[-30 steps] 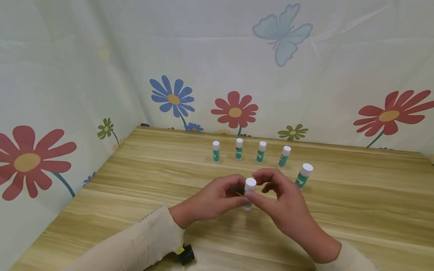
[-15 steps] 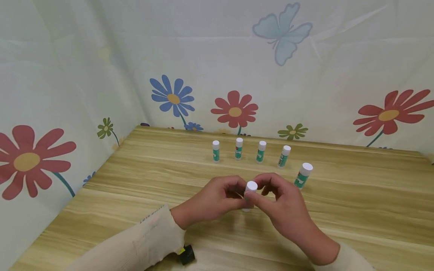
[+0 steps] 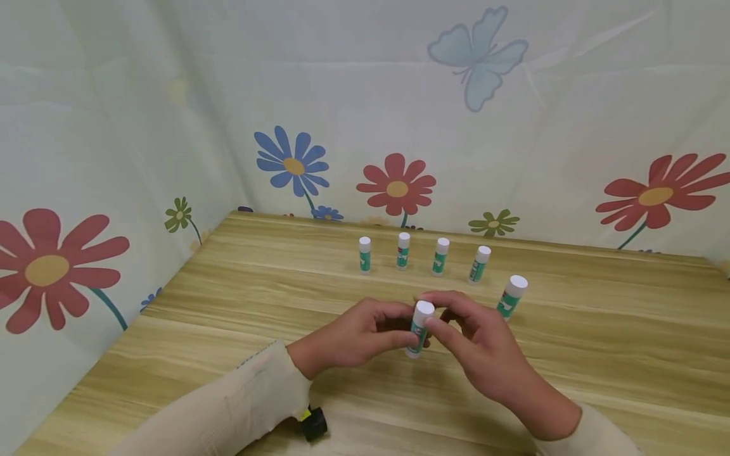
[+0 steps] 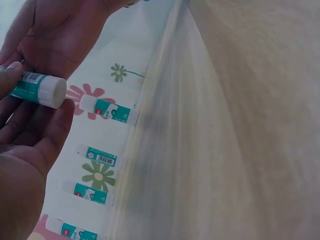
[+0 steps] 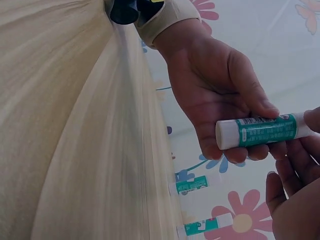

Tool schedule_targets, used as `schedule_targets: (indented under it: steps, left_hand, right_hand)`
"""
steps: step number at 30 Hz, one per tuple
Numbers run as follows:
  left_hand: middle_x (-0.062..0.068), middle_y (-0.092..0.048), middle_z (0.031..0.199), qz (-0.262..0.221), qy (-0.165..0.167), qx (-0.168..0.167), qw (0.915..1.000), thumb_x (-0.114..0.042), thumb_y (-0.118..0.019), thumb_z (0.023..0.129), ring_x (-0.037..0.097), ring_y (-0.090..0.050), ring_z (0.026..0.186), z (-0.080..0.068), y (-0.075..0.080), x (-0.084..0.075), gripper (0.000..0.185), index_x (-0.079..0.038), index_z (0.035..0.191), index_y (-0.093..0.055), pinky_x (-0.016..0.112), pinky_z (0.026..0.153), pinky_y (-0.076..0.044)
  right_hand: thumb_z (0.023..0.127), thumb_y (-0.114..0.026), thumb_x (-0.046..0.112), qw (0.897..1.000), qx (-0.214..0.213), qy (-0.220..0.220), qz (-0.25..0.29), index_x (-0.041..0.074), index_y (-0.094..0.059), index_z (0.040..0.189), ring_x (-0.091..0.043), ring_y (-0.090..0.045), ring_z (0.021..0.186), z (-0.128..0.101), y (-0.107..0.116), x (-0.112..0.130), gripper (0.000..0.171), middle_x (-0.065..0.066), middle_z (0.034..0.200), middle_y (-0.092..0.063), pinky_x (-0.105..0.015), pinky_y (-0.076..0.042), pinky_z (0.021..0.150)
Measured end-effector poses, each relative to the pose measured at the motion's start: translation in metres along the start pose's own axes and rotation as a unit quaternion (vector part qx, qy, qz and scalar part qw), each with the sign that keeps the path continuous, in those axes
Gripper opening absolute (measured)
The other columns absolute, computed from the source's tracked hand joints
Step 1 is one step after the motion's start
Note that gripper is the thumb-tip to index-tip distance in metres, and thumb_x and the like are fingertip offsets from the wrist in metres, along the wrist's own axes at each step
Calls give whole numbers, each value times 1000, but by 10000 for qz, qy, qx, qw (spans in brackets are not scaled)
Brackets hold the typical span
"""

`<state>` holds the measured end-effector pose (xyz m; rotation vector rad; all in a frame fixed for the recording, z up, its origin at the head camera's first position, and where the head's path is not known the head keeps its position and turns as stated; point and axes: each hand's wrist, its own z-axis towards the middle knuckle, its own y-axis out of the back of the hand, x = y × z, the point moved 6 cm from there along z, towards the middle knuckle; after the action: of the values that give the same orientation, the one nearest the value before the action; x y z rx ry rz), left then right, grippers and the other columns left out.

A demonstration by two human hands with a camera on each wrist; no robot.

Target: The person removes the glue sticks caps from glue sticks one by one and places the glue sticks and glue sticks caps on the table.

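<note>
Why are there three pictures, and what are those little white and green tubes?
No machine here: these are a person's two hands. One camera sits on the head, one on each wrist, so you see the same moment three ways. The left hand and right hand together hold one glue stick above the wooden table; the left hand's grip is around its body, while the right hand pinches the capped end. Five more glue sticks stand upright farther back. Flowered cloth hangs behind.
</note>
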<state>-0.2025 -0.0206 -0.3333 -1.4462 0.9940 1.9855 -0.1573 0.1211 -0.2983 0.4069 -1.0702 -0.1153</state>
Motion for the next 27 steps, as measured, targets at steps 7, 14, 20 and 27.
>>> schedule_targets:
  steps: [7,14,20,27]
  left_hand:
    - [7,-69,103,83,178,-671,9976,-12,-70,88,13,-64,90,0,4,0,20,-13,108,-65,26,83,-55]
    - [-1,-67,99,586,122,-936,9938,-15,-75,85,11,-65,90,-1,2,0,18,-15,97,-61,27,86,-56]
    - [-1,-68,97,686,45,-884,9937,-15,-76,84,8,-66,89,-1,-1,-1,18,-14,94,-60,27,87,-56]
    - [6,-69,101,351,57,-381,9986,-12,-69,90,9,-63,90,0,-3,2,17,-12,107,-68,25,86,-55]
  right_hand:
    - [88,-71,15,9965,-710,-427,-89,15,-66,111,-12,-60,96,-1,0,-4,23,4,109,-67,-20,-49,82]
    - [79,-81,20,9900,-1183,-482,-594,19,-68,95,-10,-58,88,-4,-4,-4,21,8,91,-67,-21,-45,75]
    - [80,-80,23,9877,-1106,-482,-993,20,-68,94,-8,-56,84,-6,-5,-4,19,11,90,-67,-20,-45,74]
    - [82,-76,10,9906,-975,27,-956,16,-69,98,-6,-57,84,-5,-3,-2,18,8,93,-69,-21,-47,74]
